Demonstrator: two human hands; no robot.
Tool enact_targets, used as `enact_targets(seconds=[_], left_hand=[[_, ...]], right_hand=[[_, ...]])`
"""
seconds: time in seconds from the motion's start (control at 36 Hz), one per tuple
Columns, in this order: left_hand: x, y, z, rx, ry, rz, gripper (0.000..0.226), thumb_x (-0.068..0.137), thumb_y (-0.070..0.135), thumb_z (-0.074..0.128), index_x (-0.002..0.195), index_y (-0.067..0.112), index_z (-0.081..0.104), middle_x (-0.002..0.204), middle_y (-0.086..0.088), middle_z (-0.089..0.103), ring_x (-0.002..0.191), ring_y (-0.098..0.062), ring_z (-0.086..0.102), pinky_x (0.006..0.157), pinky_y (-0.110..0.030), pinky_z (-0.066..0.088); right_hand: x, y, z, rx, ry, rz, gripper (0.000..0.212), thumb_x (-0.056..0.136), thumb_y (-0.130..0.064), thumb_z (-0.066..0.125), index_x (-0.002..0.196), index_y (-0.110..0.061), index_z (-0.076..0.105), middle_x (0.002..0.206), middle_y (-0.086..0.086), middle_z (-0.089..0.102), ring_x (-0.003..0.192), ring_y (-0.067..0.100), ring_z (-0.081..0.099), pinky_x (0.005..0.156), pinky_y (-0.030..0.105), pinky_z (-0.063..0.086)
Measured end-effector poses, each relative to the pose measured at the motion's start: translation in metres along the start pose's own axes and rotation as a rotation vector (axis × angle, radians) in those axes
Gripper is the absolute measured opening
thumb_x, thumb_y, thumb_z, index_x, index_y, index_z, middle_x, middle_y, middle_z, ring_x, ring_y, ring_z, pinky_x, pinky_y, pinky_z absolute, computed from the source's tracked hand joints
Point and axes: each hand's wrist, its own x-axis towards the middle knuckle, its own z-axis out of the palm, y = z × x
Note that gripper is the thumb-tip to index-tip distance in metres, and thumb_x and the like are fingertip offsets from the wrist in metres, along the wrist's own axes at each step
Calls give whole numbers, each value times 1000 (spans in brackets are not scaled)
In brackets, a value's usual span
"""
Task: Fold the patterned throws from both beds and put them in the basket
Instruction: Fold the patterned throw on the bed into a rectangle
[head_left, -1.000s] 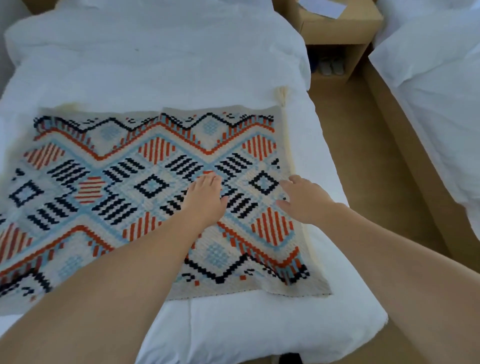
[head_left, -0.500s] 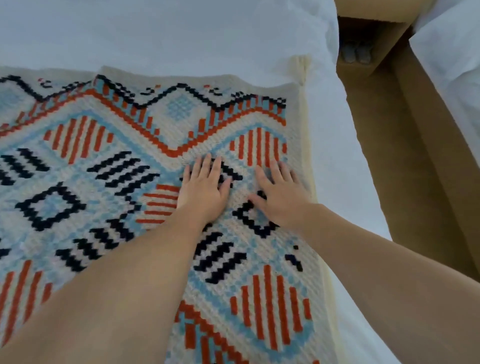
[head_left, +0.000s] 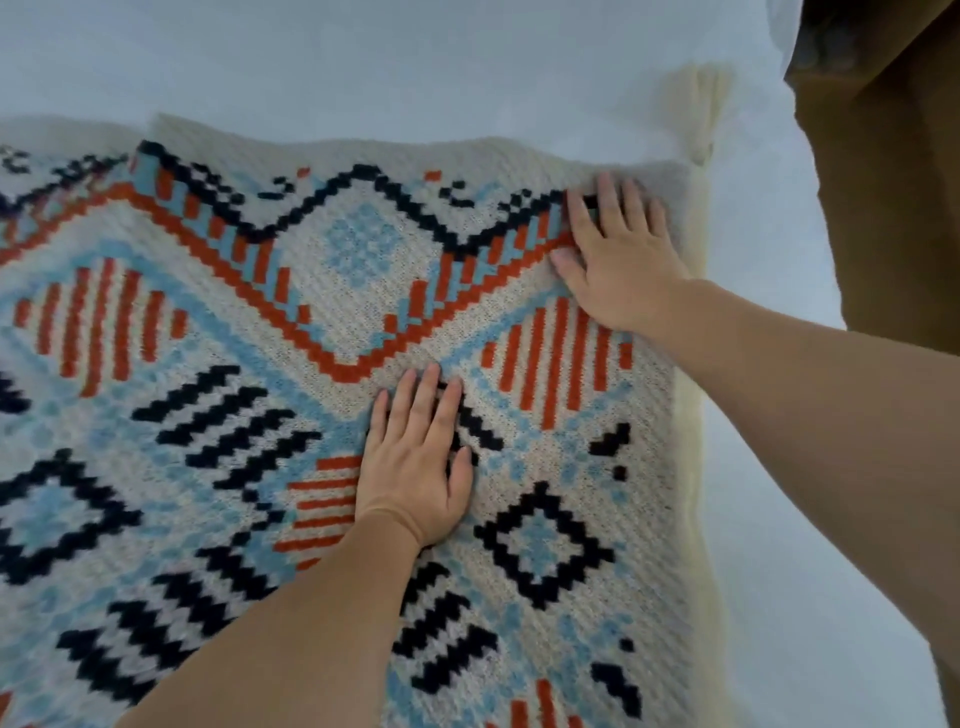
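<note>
We are leaning over a bed (head_left: 415, 62) made up in white, with a strip of brown floor (head_left: 883, 208) showing past its right side. Nearest us, our two bare forearms come in from the lower edge and lie over the patterned throw (head_left: 208, 364), which is spread flat on the bed and runs off the left and bottom of the view.

Our left hand (head_left: 415, 467) rests palm down on the middle of the throw, fingers together and flat, gripping nothing. Further out and to the right, our right hand (head_left: 618, 260) also lies flat and spread, pressed on the throw just inside its far right corner. The two hands are apart, neither closed on any cloth.

What the next move turns on, as we judge it, is that corner: it sits right under the right hand, with the throw's right edge running back toward us and the far edge running away to the left. The right hand is the nearer one to pinch it, and the cloth would fold across toward the left. Just beyond the corner a cream tassel (head_left: 701, 119) lies on the white bedding.

No basket is in view, so we cannot tell where it stands or what it holds.
</note>
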Motion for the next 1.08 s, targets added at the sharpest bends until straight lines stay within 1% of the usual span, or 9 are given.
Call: enact_targets(seconds=[0.14,0.19,0.33,0.47,0.72,0.83,0.89,1.0,1.08], left_hand=[[2,-3,4,-21,23,34,67,89,38,29,148,11,15,156,-11,11,144,-27,9,115,-46,7],[3,-4,4,-26,31,40,67,88,38,29,148,10,17,155,-11,12,144,-28,10,115,-47,7],[4,-5,4,-38,49,43,67,88,38,29,147,10,17,155,-11,13,144,-28,10,115,-46,7],[5,-4,2,-30,60,46,67,88,39,29,147,10,19,155,-11,16,143,-27,11,115,-46,7],[-7,11,-29,-52,58,-19,69,87,49,20,148,16,21,158,-8,16,144,-24,11,118,-44,4],[-34,15,-61,-310,279,-143,62,87,39,57,134,3,40,142,-18,37,131,-32,35,109,-42,28],[-44,8,-81,-278,443,-166,58,82,33,68,126,1,46,134,-19,44,124,-32,39,104,-42,31],[-48,-11,-114,-90,489,-44,57,79,28,68,128,13,44,134,-17,44,119,-35,40,102,-44,27],[-53,-17,-133,65,395,159,28,85,20,61,113,18,60,121,-8,58,110,-32,50,99,-44,29]], right_hand=[[33,14,-12,-29,16,92,66,100,-47,20,154,-18,-4,160,18,-5,147,36,-4,119,51,-1],[40,16,-20,-52,50,108,67,97,-43,29,153,-15,3,157,20,14,145,38,13,118,55,4],[39,19,-43,-163,182,60,48,95,-39,43,130,-7,42,119,21,54,111,39,51,98,50,34],[12,23,-50,-31,218,-4,29,102,-31,40,93,-5,51,67,5,45,66,27,46,61,35,36],[-109,-4,-57,-15,175,-161,34,102,-36,33,105,-14,58,84,4,57,74,25,56,57,31,41],[-162,-23,-58,-19,140,-189,31,103,-31,32,109,-13,57,93,2,57,80,23,57,58,31,40],[-181,-33,-57,-44,104,-201,30,102,-27,31,113,-13,55,102,4,57,89,25,58,60,31,37],[-212,-45,-56,-65,99,-237,26,99,-22,38,112,-12,58,100,6,56,84,28,59,56,31,35],[-234,-49,-57,-6,147,-269,37,91,-28,34,104,-9,65,97,9,58,79,31,60,54,33,40]])
